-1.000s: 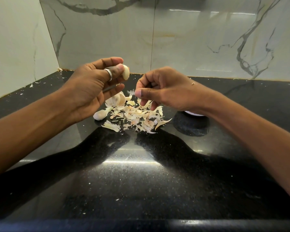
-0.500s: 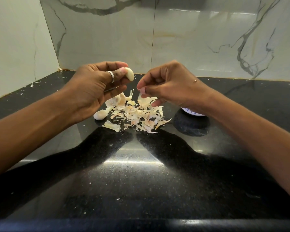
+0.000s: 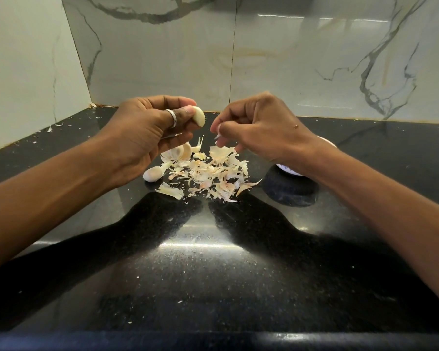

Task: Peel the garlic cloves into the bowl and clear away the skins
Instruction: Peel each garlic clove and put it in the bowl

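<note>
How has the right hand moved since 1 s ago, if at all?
Yes: right hand rose slightly, away from the skin pile, pinching a skin flake.

**pan_fan:** ok so what's actually sitting on the surface?

**clove_guy:** it's a glossy black speckled surface [image 3: 213, 262]. Around the middle there's a loose pile of papery skins [image 3: 208, 173], pale with some pinkish bits. One unpeeled clove [image 3: 151, 174] lies right at the pile's left edge, and a small clump of cloves [image 3: 178, 153] sits at the back left of the pile.

**pan_fan:** and the bowl?

**clove_guy:** the bowl [image 3: 289, 171] is just right of the pile, mostly hidden, only a bit of white shows. Can't tell what's inside. There are also stray flakes [image 3: 58, 124] in the far left corner and a few specks [image 3: 180, 301] toward the front.
</note>
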The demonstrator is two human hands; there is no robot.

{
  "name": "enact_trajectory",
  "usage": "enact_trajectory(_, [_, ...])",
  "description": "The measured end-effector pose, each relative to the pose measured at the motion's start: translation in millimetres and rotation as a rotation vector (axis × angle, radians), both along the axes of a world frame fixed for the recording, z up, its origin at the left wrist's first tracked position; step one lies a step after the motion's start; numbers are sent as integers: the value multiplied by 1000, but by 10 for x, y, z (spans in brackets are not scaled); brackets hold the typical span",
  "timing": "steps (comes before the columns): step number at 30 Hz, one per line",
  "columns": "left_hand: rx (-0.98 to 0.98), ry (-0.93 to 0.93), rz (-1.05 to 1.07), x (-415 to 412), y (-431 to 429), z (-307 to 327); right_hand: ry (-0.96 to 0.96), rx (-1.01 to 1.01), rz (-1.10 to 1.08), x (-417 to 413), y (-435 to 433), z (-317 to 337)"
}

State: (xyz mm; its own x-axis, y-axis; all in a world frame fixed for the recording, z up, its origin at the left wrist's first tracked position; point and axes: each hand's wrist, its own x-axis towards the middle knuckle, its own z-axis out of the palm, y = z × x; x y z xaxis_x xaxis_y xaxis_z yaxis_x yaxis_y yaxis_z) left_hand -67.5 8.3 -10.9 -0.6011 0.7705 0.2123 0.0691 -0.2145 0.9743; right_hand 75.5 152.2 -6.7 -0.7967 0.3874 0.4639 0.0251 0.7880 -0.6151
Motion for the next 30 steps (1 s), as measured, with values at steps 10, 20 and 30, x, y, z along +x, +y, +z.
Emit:
enact_trajectory(10, [-5,12,3,5,-10,10,8,53,-37,32,32,42])
enact_trajectory(20, [-40,68,-12,37,-19,-21,20,3,-58,38,37,64])
enact_trajectory(30, [-33,111,-31,94,-15,-54,-36,-77,137,36,-7,51])
